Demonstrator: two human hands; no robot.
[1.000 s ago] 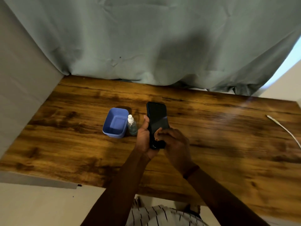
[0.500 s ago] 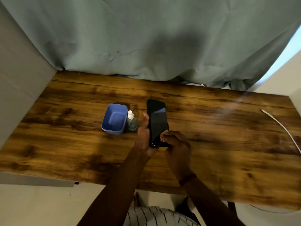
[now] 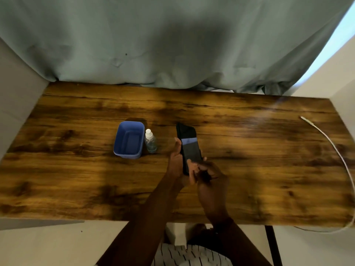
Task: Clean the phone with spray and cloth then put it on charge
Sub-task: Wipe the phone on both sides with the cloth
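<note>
Above the middle of the wooden table (image 3: 76,179), my left hand (image 3: 175,162) grips a black phone (image 3: 189,144) by its left edge, screen up and tilted away from me. My right hand (image 3: 211,175) sits at the phone's near end with its fingers curled round a small dark cloth (image 3: 205,175), which is mostly hidden; its fingertips press on the lower screen. A small clear spray bottle (image 3: 150,142) with a white cap stands upright just left of the phone. A white charging cable (image 3: 334,148) lies along the table's right side, its plug end pointing to the far left.
A blue plastic tub (image 3: 129,140) stands beside the spray bottle on its left. A grey-green curtain (image 3: 172,45) hangs behind the table's far edge. Pale walls close in on both sides.
My right hand has shifted slightly on the phone's lower end, from over the bottom edge to the lower screen. The phone stays in my left hand. The camera view has tilted a little.
</note>
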